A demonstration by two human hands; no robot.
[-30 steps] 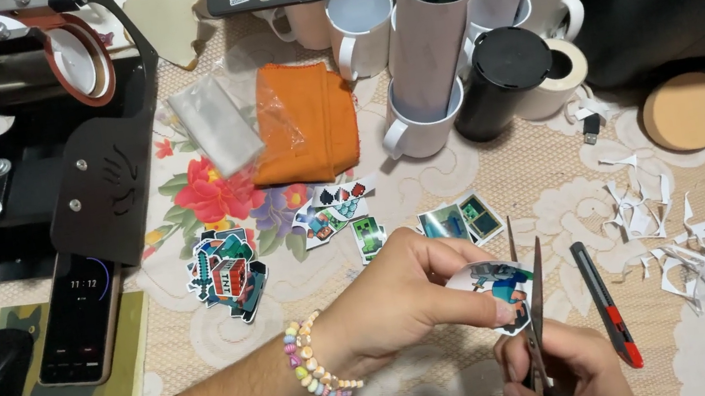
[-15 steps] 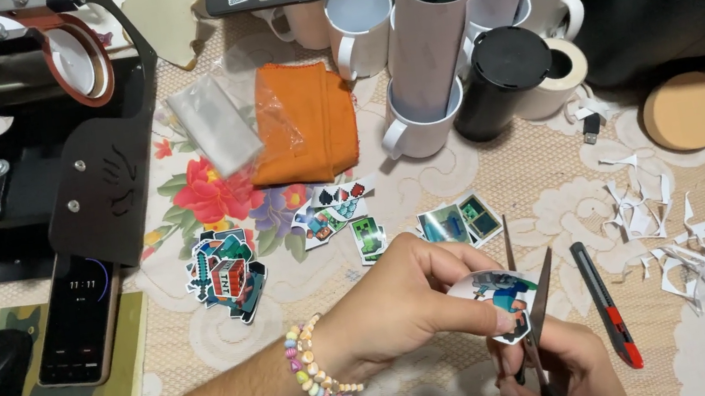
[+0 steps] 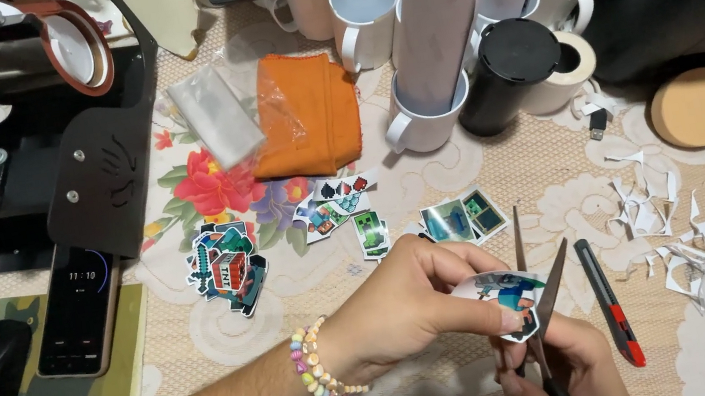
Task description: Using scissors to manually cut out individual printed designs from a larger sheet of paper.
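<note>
Scissors [image 3: 542, 290] opened wider over floral tablecloth [image 3: 547, 177]

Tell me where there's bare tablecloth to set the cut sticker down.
Free: the patch between the sticker pile and the left hand, and the stretch between the cut stickers and the cork disc. Crowded: the mugs at the top, and the paper scraps right of the utility knife.

The scissors [image 3: 539, 291] now stand open in the right hand [image 3: 560, 365], blades spread toward twelve and one o'clock, where earlier they were nearly closed; the left hand [image 3: 407, 302] has turned the sticker [image 3: 504, 291] between them.
</note>
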